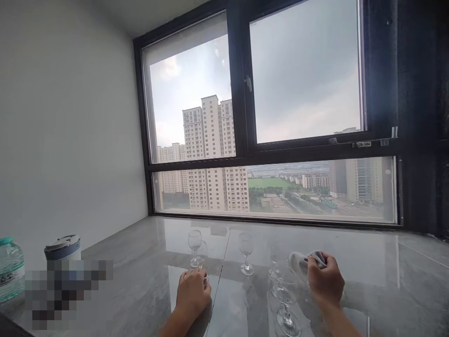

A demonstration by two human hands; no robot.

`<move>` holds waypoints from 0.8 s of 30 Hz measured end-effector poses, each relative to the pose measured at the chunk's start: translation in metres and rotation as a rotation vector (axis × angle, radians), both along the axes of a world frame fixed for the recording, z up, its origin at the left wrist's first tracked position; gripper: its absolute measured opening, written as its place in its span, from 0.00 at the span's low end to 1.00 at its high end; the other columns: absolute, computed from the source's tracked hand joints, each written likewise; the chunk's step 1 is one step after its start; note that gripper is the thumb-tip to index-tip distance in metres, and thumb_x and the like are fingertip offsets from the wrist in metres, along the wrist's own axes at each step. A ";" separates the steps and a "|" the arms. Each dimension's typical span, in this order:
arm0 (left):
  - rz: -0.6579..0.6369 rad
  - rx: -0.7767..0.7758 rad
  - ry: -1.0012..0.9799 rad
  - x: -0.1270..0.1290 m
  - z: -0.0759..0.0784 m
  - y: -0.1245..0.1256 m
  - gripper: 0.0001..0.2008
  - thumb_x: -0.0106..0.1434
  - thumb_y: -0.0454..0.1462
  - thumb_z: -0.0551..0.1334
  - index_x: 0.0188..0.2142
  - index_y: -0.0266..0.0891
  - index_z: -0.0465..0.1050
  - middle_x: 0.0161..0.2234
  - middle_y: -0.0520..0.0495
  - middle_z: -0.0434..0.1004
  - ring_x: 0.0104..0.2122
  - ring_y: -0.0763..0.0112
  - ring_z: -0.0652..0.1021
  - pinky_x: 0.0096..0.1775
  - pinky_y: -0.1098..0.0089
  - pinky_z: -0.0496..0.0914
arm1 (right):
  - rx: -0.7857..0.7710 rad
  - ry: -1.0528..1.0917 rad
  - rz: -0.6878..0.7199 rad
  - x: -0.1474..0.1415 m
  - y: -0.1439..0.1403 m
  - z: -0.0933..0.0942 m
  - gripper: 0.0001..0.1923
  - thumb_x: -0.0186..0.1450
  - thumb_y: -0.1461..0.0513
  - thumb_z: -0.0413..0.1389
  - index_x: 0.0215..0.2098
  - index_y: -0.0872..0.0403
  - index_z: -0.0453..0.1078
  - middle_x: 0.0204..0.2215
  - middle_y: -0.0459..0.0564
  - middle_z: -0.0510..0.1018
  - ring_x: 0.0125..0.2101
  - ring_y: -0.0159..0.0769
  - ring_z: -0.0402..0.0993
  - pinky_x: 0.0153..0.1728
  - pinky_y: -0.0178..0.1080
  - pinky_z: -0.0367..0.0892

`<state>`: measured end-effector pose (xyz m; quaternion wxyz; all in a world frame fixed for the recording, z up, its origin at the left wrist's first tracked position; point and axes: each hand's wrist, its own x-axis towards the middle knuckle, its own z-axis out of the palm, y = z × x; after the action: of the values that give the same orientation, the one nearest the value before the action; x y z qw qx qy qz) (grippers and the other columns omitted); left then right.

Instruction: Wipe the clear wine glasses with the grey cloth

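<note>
My left hand [192,291] is curled into a loose fist, fingers drawn in around the base of a small stemmed glass [202,262]; whether they truly grip it I cannot tell, since my knuckles cover the foot. Only its empty bowl shows above them, at about twelve o'clock from that hand. My right hand [325,282] is pinched tight on a pale grey cloth [306,261], which bunches out toward ten o'clock from my fingers.

Just beside that cloth, at nine o'clock of my right hand, stands a wine glass [286,299] on its foot, upright and clear, with nothing in it. Behind it, at eleven o'clock, another clear glass [277,257] overlaps it, so their outlines are hard to separate. Between my two hands, farther off at twelve o'clock, a small goblet [246,252] stands alone and empty. A further goblet [194,247] stands just behind the one at my left hand, also empty.

All of this rests on a glossy grey marble countertop [386,281]. Far out at nine o'clock sit a lidded blue-and-white cup [63,248], contents hidden, and a clear plastic water bottle [10,269] with a green cap; how full it is I cannot tell. Beyond the counter, at twelve o'clock, a dark-framed window [242,117] shows apartment towers under grey sky.
</note>
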<state>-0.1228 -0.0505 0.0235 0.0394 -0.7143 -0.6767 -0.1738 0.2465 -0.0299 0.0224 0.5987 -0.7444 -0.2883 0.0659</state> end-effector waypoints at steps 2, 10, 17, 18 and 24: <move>0.055 -0.010 0.023 -0.012 0.002 -0.002 0.16 0.63 0.37 0.54 0.46 0.40 0.78 0.47 0.41 0.79 0.52 0.55 0.74 0.59 0.52 0.57 | 0.018 0.017 -0.009 -0.001 0.000 0.001 0.23 0.59 0.52 0.52 0.50 0.51 0.69 0.42 0.57 0.79 0.39 0.52 0.74 0.37 0.44 0.63; 0.288 -0.155 0.088 -0.019 0.000 -0.010 0.29 0.66 0.37 0.51 0.66 0.39 0.62 0.65 0.34 0.63 0.65 0.50 0.63 0.65 0.44 0.47 | 0.013 0.083 0.021 -0.002 -0.004 0.002 0.25 0.60 0.53 0.52 0.54 0.50 0.66 0.44 0.57 0.78 0.37 0.51 0.73 0.33 0.43 0.62; -0.025 -0.282 0.078 0.035 -0.009 -0.037 0.31 0.64 0.40 0.54 0.67 0.45 0.62 0.68 0.38 0.59 0.66 0.48 0.61 0.65 0.47 0.52 | 0.039 0.092 0.017 -0.002 -0.002 0.002 0.25 0.60 0.53 0.52 0.55 0.50 0.65 0.45 0.56 0.78 0.39 0.50 0.74 0.36 0.43 0.64; -0.112 -0.308 0.059 0.048 -0.008 -0.035 0.31 0.62 0.40 0.55 0.65 0.47 0.64 0.68 0.40 0.59 0.66 0.48 0.61 0.65 0.48 0.53 | 0.044 0.089 0.021 -0.002 -0.002 0.002 0.25 0.60 0.53 0.52 0.55 0.50 0.65 0.45 0.56 0.78 0.39 0.50 0.74 0.37 0.43 0.64; -0.353 -0.241 0.051 0.113 0.003 0.014 0.39 0.59 0.34 0.56 0.70 0.43 0.52 0.70 0.36 0.52 0.66 0.44 0.60 0.64 0.48 0.55 | 0.092 0.067 0.024 -0.004 -0.001 0.002 0.24 0.60 0.53 0.51 0.54 0.51 0.65 0.45 0.55 0.78 0.39 0.49 0.74 0.37 0.42 0.63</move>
<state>-0.0102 -0.0366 0.0263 -0.0603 -0.8256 -0.5556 -0.0775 0.2422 -0.0314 0.0244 0.6407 -0.7100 -0.2795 0.0849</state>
